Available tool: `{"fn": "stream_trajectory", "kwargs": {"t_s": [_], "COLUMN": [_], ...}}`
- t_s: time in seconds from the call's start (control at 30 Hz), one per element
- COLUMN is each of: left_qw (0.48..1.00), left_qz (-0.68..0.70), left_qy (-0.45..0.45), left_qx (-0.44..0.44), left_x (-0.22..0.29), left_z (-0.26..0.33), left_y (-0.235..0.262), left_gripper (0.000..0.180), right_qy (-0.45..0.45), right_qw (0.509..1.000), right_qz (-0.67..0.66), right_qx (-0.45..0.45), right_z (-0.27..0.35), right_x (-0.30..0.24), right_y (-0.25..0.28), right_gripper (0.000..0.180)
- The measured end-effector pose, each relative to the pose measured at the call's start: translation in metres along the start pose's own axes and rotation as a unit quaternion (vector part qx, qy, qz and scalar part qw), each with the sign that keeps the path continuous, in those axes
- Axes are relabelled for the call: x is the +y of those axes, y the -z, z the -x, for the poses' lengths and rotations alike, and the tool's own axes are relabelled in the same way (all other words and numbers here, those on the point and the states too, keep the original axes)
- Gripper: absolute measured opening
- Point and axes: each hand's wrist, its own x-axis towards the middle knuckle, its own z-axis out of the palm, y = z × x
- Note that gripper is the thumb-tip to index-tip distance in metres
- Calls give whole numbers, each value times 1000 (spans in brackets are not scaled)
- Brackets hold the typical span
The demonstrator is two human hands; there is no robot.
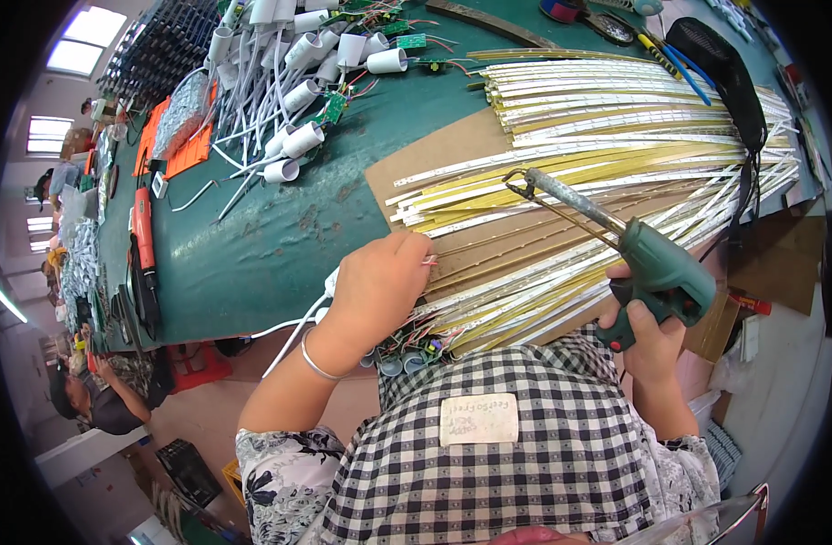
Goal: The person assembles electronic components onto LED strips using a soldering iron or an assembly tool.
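Observation:
My right hand (647,341) grips a dark green soldering gun (663,263) by its handle. The gun's grey tube and bent wire tip (522,184) point up and left, over the strips. My left hand (381,280) is closed near the left edge of the cardboard, with thin red and white wire ends (429,261) showing at its fingertips. A white cable (293,329) runs from under that hand toward the lower left. Long white and yellow LED strips (534,304) lie on a brown cardboard sheet (416,160) between and beyond my hands.
White cylindrical caps (302,138) with cables and green circuit boards (331,108) are piled at the far left. A red electric screwdriver (142,227) lies on the green table mat (252,263). A black pouch (720,73) rests on the strips. Another person (103,400) sits at left.

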Motion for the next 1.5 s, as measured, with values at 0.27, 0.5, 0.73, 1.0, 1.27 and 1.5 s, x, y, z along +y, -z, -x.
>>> {"fn": "stream_trajectory", "kwargs": {"t_s": [0.27,0.5,0.73,1.0,1.27,1.5], "left_qw": [970,990,994,999,991,989], "left_qz": [-92,34,26,28,75,11], "left_qy": [-224,-127,-102,-32,-78,-88], "left_qx": [18,52,6,17,81,115], "left_x": [-3,-1,2,-2,9,-7], "left_z": [3,13,14,9,11,13], "left_y": [6,11,8,-2,33,5], "left_gripper": [20,14,9,13,12,11], "right_qy": [-12,0,-6,-16,-6,-121], "right_qw": [1000,999,999,999,998,988], "right_qz": [-16,-51,-32,-35,-37,56], "right_qx": [1,-9,-1,-5,-44,-78], "right_z": [2,2,3,6,11,22], "right_x": [2,3,2,3,5,6], "right_y": [0,-1,-1,-3,4,1], "right_gripper": [53,49,51,54,48,55]}}
